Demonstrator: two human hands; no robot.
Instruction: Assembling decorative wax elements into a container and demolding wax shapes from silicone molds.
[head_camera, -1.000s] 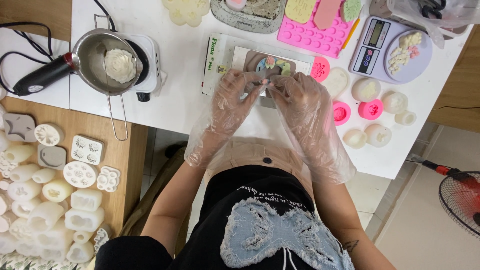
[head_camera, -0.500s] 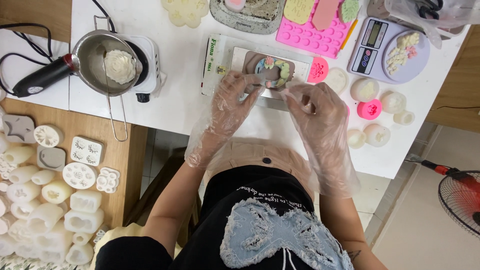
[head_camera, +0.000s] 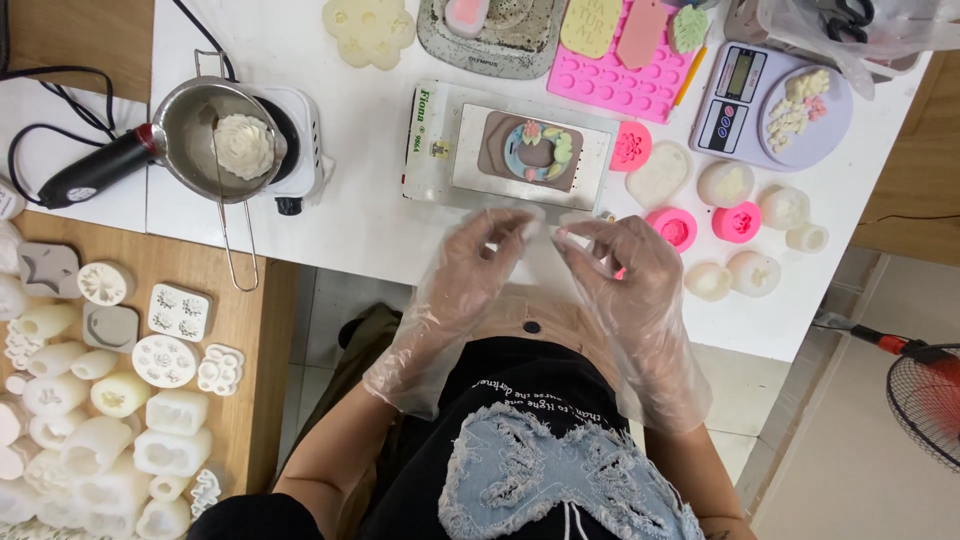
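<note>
Both gloved hands, left hand (head_camera: 478, 262) and right hand (head_camera: 622, 268), hover over the white table (head_camera: 370, 225), near the decorated wreath plaque (head_camera: 532, 150).

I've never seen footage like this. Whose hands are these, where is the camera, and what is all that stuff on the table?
The camera sits on a person's head and looks straight down, so you see their own two hands. Both wear loose clear plastic gloves. The left hand and right hand hover close together over the near edge of the white table; whether they pinch something small is too hard to tell.

Just beyond them lies a flat tray bearing a brown plaque with a small wreath of coloured flowers. To the right are round pink and white moulds and a kitchen scale. To the left, a metal pot with a white flower shape inside stands on a small hotplate. More white moulds cover the wooden side table.
</note>
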